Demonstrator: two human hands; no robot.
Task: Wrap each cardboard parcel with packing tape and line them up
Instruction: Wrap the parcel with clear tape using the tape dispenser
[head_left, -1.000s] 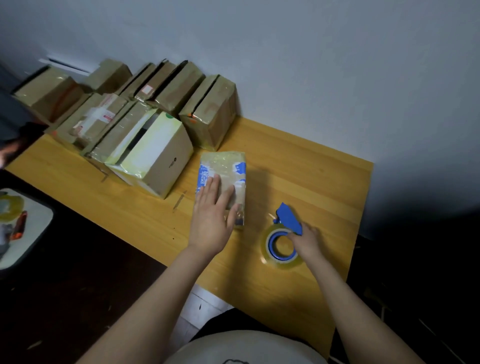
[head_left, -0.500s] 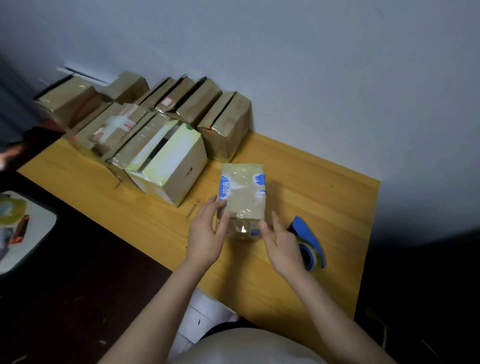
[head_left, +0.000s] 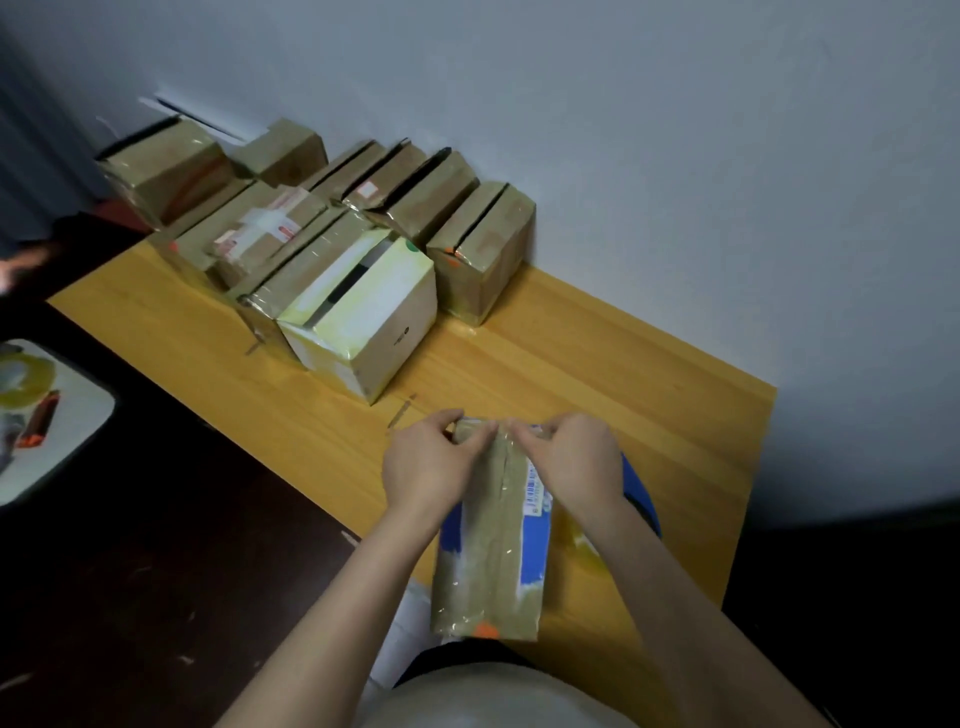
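Note:
A small tape-wrapped cardboard parcel (head_left: 493, 540) with blue print and an orange dot is lifted over the near edge of the wooden table (head_left: 623, 374), its long side pointing toward me. My left hand (head_left: 428, 465) grips its far left corner. My right hand (head_left: 571, 460) grips its far right corner, fingertips curled over the top end. The blue tape dispenser (head_left: 641, 493) with its yellowish roll lies on the table, mostly hidden behind my right wrist and the parcel.
Several wrapped brown parcels (head_left: 483, 249) and one white-and-yellow box (head_left: 363, 312) stand in rows at the table's back left against the grey wall. A white tray (head_left: 47, 415) with tape rolls sits low at the left over dark floor.
Both hands have taken hold of the parcel, lifted it and turned it toward me. My right hand left the tape dispenser a second ago. The camera has tilted down.

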